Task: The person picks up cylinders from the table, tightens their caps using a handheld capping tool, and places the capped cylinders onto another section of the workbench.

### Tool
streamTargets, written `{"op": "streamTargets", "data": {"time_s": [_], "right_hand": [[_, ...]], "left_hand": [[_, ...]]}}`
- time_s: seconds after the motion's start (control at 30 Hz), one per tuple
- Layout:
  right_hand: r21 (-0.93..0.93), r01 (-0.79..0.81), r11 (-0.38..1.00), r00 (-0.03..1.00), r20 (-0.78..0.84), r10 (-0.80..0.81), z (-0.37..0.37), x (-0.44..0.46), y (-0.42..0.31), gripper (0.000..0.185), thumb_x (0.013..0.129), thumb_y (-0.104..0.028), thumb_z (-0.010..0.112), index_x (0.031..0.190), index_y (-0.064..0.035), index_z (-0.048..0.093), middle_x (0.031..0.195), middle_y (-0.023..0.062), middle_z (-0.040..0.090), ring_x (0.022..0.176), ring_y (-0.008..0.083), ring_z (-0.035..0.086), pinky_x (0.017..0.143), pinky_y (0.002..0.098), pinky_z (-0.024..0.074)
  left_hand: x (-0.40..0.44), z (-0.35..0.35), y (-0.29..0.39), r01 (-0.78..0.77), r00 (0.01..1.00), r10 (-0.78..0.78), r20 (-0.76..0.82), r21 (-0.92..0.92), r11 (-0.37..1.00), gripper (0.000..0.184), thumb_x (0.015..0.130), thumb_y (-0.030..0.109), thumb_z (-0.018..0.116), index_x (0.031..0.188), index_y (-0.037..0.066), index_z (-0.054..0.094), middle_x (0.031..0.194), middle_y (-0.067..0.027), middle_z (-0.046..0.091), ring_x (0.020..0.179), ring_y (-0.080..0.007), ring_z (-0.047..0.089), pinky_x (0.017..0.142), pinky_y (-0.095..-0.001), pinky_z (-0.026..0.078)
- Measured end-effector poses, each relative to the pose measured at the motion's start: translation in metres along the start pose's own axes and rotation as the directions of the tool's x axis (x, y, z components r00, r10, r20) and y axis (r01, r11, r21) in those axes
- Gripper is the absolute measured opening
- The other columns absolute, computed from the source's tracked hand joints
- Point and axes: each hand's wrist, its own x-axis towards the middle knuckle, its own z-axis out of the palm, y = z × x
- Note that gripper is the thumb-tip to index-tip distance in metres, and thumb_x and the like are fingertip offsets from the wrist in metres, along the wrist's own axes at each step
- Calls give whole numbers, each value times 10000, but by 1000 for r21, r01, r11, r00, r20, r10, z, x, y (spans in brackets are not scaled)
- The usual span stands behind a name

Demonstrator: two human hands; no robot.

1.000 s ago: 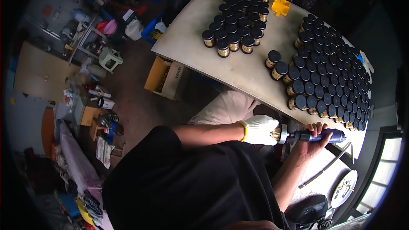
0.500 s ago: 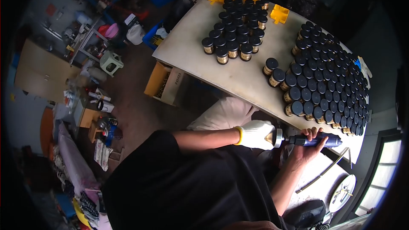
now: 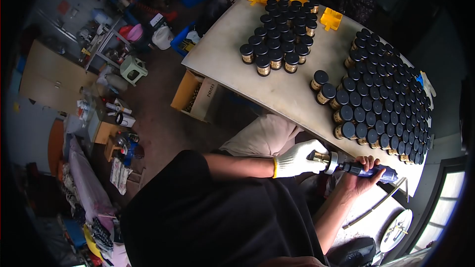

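Note:
My left hand (image 3: 300, 159), in a white knitted glove with a yellow cuff, grips a gold jar (image 3: 320, 157) at the table's near edge. The jar's far end meets the round metal head of a blue power driver (image 3: 378, 172). Bare fingers of my right hand (image 3: 365, 174) are wrapped round the driver's body. Above my hands, many black-lidded gold jars (image 3: 368, 104) stand packed together on the right of the pale table (image 3: 277, 93). A second group of such jars (image 3: 274, 44) stands farther back, with yellow plastic pieces (image 3: 331, 19) near it.
An open cardboard box (image 3: 201, 100) sits below the table's left edge. A green stool (image 3: 133, 69) and cluttered shelves are at the left. A round white dish (image 3: 396, 231) lies at the lower right, near a thin bent rod (image 3: 374, 204).
The view has shifted slightly. The gloved left hand has turned, so more of the gold jar shows between its fingers. Both hands keep their hold.

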Motion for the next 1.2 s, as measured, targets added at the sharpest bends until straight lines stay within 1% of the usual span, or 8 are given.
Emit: {"op": "streamTargets", "data": {"time_s": [0.3,0.37,0.47,0.57,0.77,0.87,1.0,1.2], "right_hand": [[-35,8,999,999,-34,-9,-1,1,1,315,991,-290,630,1102,-2,564,807,45,436,633,138,419,731,319,417],[-34,11,999,999,-46,-12,1,-1,2,323,991,-289,630,1114,3,568,808,46,436,635,138,420,733,319,415],[-19,8,1000,999,-52,-9,2,0,2,335,988,-287,633,1126,13,575,808,48,434,641,140,420,735,319,411],[-4,16,1000,999,-47,-16,0,0,0,341,984,-290,640,1115,20,585,803,49,428,650,146,416,735,318,403],[-10,-5,1000,998,-64,5,3,-1,4,370,988,-309,641,1172,-3,543,802,43,418,670,145,414,755,333,407],[-27,-13,1000,999,-47,11,6,-2,4,351,968,-282,666,1116,14,551,789,37,417,677,147,424,764,328,412],[-34,-8,999,999,-45,6,0,-1,4,363,984,-318,646,1146,-8,548,810,46,438,686,151,418,760,337,398],[-47,-23,999,999,-25,21,0,-2,3,372,978,-320,650,1136,6,564,806,45,434,680,156,422,754,337,397]], "left_hand": [[0,-2,-2,-80,997,81,10,245,966,376,864,74,765,1184,15,577,1014,-71,653,917,-138,658,816,-293,542],[1,-4,-7,-280,955,295,36,442,852,371,868,97,766,1181,24,581,989,-65,655,907,-135,655,800,-289,537],[-4,-8,18,-86,996,84,19,299,950,353,876,109,758,1174,32,585,981,-76,662,892,-135,652,785,-288,534],[-5,-26,49,-259,935,353,-41,602,755,337,866,134,753,1153,56,595,944,-73,677,852,-169,664,763,-302,532],[45,-102,87,27,706,679,-203,965,260,434,818,152,733,1212,63,576,1141,-139,620,858,-263,654,807,-363,537],[64,-123,75,-67,504,835,-221,954,293,434,820,52,731,1223,35,569,1159,-119,589,815,-223,622,784,-343,536],[68,-102,61,-241,640,748,-174,879,410,467,802,119,776,1212,57,560,1054,-85,582,711,-181,592,715,-318,533],[123,-96,58,-119,778,575,-251,841,528,647,836,188,705,1424,85,457,1212,-188,640,1030,-337,655,922,-402,514]]}}
